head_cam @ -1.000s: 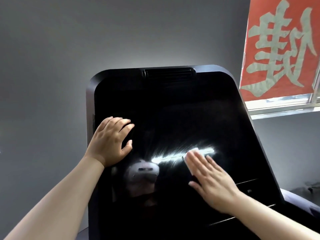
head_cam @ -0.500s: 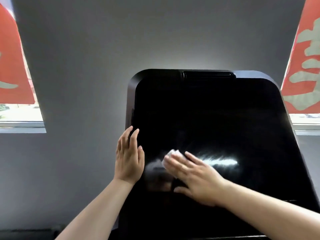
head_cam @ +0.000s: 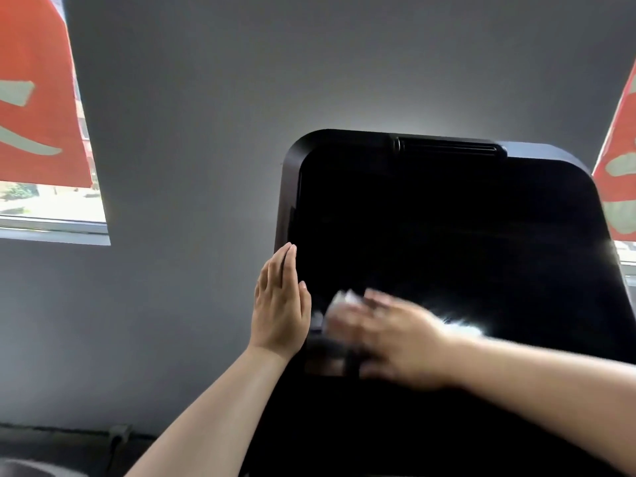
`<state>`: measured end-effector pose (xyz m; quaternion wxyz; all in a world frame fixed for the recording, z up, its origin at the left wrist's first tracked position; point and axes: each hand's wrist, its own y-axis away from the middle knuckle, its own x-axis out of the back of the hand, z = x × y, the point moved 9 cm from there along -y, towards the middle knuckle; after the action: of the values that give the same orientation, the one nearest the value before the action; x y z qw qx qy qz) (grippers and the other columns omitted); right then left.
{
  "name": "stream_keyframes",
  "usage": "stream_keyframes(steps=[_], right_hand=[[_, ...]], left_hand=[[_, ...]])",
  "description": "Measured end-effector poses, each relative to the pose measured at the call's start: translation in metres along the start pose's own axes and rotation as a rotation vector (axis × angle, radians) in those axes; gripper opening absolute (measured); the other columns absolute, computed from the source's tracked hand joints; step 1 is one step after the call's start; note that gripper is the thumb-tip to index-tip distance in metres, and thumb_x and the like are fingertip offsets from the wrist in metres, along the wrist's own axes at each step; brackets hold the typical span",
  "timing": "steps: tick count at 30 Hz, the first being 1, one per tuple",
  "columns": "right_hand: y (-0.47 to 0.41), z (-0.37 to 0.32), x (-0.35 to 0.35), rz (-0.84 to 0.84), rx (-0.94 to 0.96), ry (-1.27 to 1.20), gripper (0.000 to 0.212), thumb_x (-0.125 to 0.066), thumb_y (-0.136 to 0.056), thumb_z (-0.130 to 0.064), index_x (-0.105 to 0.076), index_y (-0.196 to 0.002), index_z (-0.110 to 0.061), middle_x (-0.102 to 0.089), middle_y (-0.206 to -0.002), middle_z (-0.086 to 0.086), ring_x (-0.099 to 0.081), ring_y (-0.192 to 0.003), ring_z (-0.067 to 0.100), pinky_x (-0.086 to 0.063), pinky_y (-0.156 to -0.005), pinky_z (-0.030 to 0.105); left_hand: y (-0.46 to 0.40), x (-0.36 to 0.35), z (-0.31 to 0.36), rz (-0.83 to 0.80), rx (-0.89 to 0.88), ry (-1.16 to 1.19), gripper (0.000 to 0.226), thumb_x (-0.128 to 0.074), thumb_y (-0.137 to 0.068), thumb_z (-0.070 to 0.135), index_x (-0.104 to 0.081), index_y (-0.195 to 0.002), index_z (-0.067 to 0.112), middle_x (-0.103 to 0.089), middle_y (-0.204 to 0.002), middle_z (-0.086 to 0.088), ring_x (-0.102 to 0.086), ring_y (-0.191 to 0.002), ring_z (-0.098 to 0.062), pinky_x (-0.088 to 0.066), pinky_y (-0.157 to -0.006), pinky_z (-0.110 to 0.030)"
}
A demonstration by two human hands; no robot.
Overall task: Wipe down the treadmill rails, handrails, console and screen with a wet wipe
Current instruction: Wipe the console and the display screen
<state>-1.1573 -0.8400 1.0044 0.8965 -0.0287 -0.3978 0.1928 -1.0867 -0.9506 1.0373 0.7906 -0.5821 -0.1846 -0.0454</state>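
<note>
The treadmill's big black screen fills the right half of the head view, tilted back, with a vent slot along its top edge. My left hand lies flat with straight fingers against the screen's left edge. My right hand, blurred by motion, presses a white wet wipe flat on the lower left part of the glass; only the wipe's tip shows past my fingers. A bright smeared glare streak lies on the glass just right of this hand.
A grey wall stands behind the screen. Windows with red banners bearing pale characters sit at the far left and far right. A dark ledge runs along the bottom left.
My right hand has swept the wipe leftward across the lower screen, close to my left hand. My left hand has shifted from the glass to the screen's left edge. The view has panned left.
</note>
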Motion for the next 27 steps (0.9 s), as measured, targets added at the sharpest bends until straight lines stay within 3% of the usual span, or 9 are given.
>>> stream_keyframes(steps=[3, 5, 8, 11, 14, 16, 18, 23, 27], right_hand=[[-0.02, 0.116, 0.011, -0.043, -0.57, -0.131, 0.067, -0.027, -0.098, -0.049, -0.005, -0.152, -0.017, -0.006, -0.16, 0.002, -0.003, -0.147, 0.017, 0.006, -0.115, 0.03], [-0.027, 0.115, 0.011, 0.004, -0.734, -0.278, 0.071, -0.03, -0.098, -0.05, 0.0, -0.152, -0.016, 0.004, -0.16, 0.004, 0.009, -0.146, 0.02, 0.011, -0.113, 0.027], [-0.038, 0.016, 0.01, 0.149, -0.412, -0.294, 0.075, -0.04, -0.088, -0.052, -0.025, -0.148, -0.01, -0.024, -0.154, 0.014, -0.015, -0.145, 0.029, 0.006, -0.114, 0.023], [-0.027, -0.024, -0.001, -0.041, -0.067, -0.178, 0.066, -0.032, -0.09, -0.052, -0.036, -0.143, -0.011, -0.041, -0.147, 0.007, -0.032, -0.139, 0.023, -0.02, -0.112, 0.037], [-0.039, 0.074, 0.016, 0.043, -0.299, -0.018, 0.061, -0.031, -0.095, -0.043, -0.029, -0.147, -0.013, -0.034, -0.151, 0.007, -0.031, -0.14, 0.021, -0.023, -0.113, 0.039], [-0.043, 0.14, 0.023, 0.003, -0.623, -0.136, 0.06, -0.025, -0.1, -0.041, -0.008, -0.152, -0.016, -0.008, -0.16, 0.004, -0.006, -0.147, 0.018, -0.003, -0.117, 0.035], [-0.054, 0.136, 0.018, 0.022, -0.714, -0.292, 0.063, -0.024, -0.1, -0.043, -0.002, -0.152, -0.015, 0.004, -0.16, 0.003, 0.008, -0.146, 0.019, 0.009, -0.114, 0.028], [-0.058, 0.014, 0.011, 0.063, -0.207, -0.267, 0.059, -0.035, -0.088, -0.037, -0.047, -0.138, -0.009, -0.046, -0.143, 0.008, -0.039, -0.135, 0.022, -0.022, -0.112, 0.033], [-0.073, 0.098, 0.027, 0.066, -0.343, -0.088, 0.059, -0.029, -0.093, -0.031, -0.023, -0.15, -0.017, -0.024, -0.156, 0.002, -0.021, -0.144, 0.015, -0.012, -0.115, 0.033]], left_hand=[[0.0, -0.001, 0.0, -0.003, 0.002, -0.012, 0.048, -0.031, -0.09, 0.017, -0.031, -0.135, 0.002, -0.044, -0.135, -0.02, -0.034, -0.125, -0.026, -0.015, -0.11, -0.025], [0.0, -0.001, -0.001, -0.009, 0.008, -0.016, 0.048, -0.03, -0.09, 0.017, -0.03, -0.136, 0.003, -0.044, -0.136, -0.02, -0.034, -0.125, -0.026, -0.016, -0.11, -0.025], [0.0, -0.002, -0.002, -0.004, 0.005, -0.008, 0.048, -0.03, -0.09, 0.017, -0.03, -0.136, 0.003, -0.044, -0.136, -0.02, -0.036, -0.126, -0.027, -0.013, -0.111, -0.022], [0.001, -0.002, -0.002, -0.002, -0.006, 0.007, 0.048, -0.03, -0.091, 0.018, -0.03, -0.136, 0.003, -0.042, -0.138, -0.019, -0.035, -0.127, -0.026, -0.015, -0.111, -0.023], [0.0, -0.001, -0.001, 0.004, -0.018, 0.001, 0.048, -0.031, -0.091, 0.017, -0.03, -0.136, 0.002, -0.044, -0.137, -0.021, -0.035, -0.127, -0.026, -0.015, -0.112, -0.023], [0.0, -0.001, 0.0, -0.005, -0.015, 0.004, 0.048, -0.031, -0.09, 0.017, -0.03, -0.136, 0.003, -0.045, -0.136, -0.021, -0.034, -0.127, -0.025, -0.012, -0.112, -0.021], [0.0, 0.0, 0.001, -0.002, -0.019, 0.005, 0.048, -0.031, -0.089, 0.015, -0.03, -0.135, 0.002, -0.045, -0.135, -0.022, -0.034, -0.127, -0.025, -0.012, -0.112, -0.022], [0.001, -0.001, -0.001, 0.009, -0.01, 0.014, 0.049, -0.033, -0.088, 0.015, -0.031, -0.135, 0.0, -0.047, -0.135, -0.022, -0.035, -0.126, -0.026, -0.017, -0.111, -0.025], [0.002, -0.002, -0.002, 0.0, -0.017, 0.006, 0.05, -0.032, -0.088, 0.014, -0.029, -0.136, 0.002, -0.045, -0.137, -0.02, -0.035, -0.127, -0.026, -0.019, -0.111, -0.028]])
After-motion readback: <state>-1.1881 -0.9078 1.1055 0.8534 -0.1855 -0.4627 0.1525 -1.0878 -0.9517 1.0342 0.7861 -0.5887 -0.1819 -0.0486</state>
